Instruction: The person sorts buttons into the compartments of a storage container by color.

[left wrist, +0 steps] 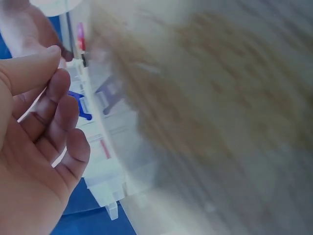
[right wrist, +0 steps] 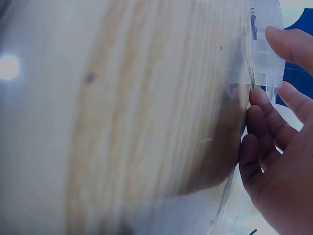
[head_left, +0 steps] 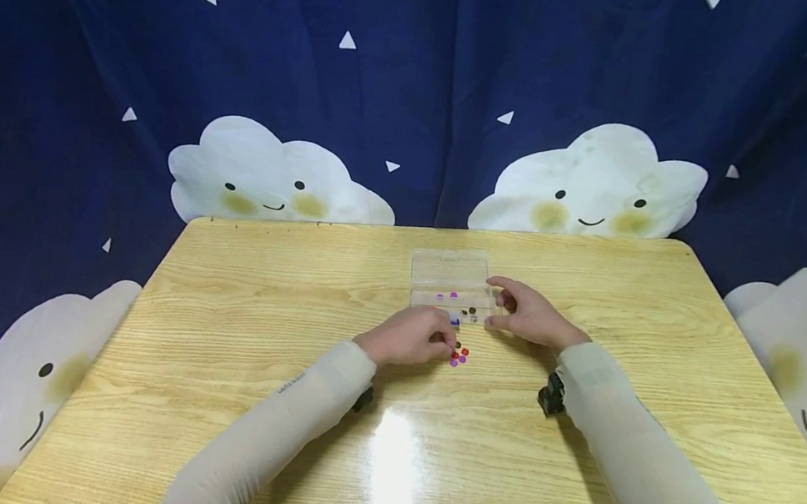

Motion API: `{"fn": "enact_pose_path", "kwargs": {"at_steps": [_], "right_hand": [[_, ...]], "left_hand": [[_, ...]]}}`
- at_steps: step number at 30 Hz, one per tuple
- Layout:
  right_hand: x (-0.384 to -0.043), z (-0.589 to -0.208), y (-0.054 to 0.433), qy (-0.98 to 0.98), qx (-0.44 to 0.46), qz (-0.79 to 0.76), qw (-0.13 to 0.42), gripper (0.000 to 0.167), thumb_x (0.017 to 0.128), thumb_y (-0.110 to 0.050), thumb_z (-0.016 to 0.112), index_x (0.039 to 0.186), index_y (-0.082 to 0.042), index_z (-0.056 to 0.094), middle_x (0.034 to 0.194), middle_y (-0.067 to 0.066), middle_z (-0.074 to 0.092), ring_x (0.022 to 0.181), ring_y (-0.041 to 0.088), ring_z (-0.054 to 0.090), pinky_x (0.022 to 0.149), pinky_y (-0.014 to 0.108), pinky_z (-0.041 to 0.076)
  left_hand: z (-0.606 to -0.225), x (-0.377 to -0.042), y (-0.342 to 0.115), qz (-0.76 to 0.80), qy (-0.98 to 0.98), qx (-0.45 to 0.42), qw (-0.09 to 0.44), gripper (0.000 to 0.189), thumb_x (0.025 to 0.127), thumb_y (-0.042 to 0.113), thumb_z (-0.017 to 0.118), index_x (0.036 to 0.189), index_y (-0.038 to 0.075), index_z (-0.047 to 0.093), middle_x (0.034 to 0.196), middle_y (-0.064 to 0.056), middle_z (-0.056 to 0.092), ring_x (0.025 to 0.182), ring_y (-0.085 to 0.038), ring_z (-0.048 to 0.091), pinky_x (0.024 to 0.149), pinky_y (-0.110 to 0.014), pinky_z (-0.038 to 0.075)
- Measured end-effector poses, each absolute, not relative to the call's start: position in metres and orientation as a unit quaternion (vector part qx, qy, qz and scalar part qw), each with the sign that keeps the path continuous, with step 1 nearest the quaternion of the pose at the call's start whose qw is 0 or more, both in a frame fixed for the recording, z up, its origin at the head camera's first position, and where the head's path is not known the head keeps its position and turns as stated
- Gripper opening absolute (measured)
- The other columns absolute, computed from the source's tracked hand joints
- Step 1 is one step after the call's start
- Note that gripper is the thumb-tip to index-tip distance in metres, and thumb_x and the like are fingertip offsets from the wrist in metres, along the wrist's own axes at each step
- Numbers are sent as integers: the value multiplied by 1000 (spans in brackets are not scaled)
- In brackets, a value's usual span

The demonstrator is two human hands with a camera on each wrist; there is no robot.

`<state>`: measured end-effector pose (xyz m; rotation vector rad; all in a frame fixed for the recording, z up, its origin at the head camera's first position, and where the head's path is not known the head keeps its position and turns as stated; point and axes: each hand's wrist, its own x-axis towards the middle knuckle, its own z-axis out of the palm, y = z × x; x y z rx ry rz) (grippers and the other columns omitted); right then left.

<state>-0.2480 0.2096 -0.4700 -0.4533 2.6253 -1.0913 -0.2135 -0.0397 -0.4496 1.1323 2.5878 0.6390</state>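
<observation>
Grip of the left hand was drawn together at thumb and forefinger; whether it pinched something, I could not tell. The right hand curved its fingers and thumb round the right end of an open, clear plastic box on the light wooden worktop. Small round red and purple discs lay just beside the left hand, which hid the box's near left corner.

Fingers around end of clear box, wood-grain table, blue cloth
</observation>
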Motion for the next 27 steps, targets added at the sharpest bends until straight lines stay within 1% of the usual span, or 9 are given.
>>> {"fn": "enact_pose_path", "kwargs": {"at_steps": [5,12,16,18,23,25,27], "right_hand": [[-247,-468,209,903,-157,-377,132,73,87,-14,73,150,-4,38,101,11,52,84,21,44,77,34,39],[-247,-468,208,906,-151,-372,132,73,87,-15,74,150,-5,38,102,11,52,86,20,44,76,33,39],[-246,-469,207,908,-151,-369,130,73,87,-16,74,150,-4,38,102,11,51,86,20,44,76,33,38],[-246,-469,207,907,-149,-371,130,73,87,-16,74,149,-4,38,102,11,52,86,20,44,76,33,38],[-248,-470,208,906,-148,-376,130,73,87,-16,74,149,-5,39,102,10,52,87,21,44,77,34,38],[-248,-470,208,906,-150,-375,129,73,87,-16,74,149,-4,39,101,11,51,87,21,44,77,34,38],[-248,-471,208,906,-150,-374,129,73,87,-16,74,149,-4,38,101,11,52,88,22,45,78,35,38]], "left_hand": [[-443,-213,-41,252,883,379,117,9,93,18,68,94,14,76,93,3,69,83,-8,59,77,-20,49],[-435,-215,-43,293,875,372,98,10,93,17,69,93,12,77,93,2,70,83,-8,59,76,-20,49],[-430,-218,-45,318,873,354,103,12,94,16,67,94,9,77,94,2,70,84,-10,58,74,-22,48],[-427,-220,-46,328,874,343,106,13,94,16,67,95,9,78,94,2,69,83,-11,57,74,-24,49],[-423,-227,-47,319,882,334,93,12,93,18,68,93,11,78,94,2,69,86,-12,59,81,-30,52],[-422,-230,-48,314,886,329,87,12,94,18,68,94,12,78,97,2,70,87,-11,59,82,-29,52],[-421,-233,-49,312,891,320,84,11,94,18,68,94,13,77,100,2,71,88,-12,59,81,-26,51]]}}
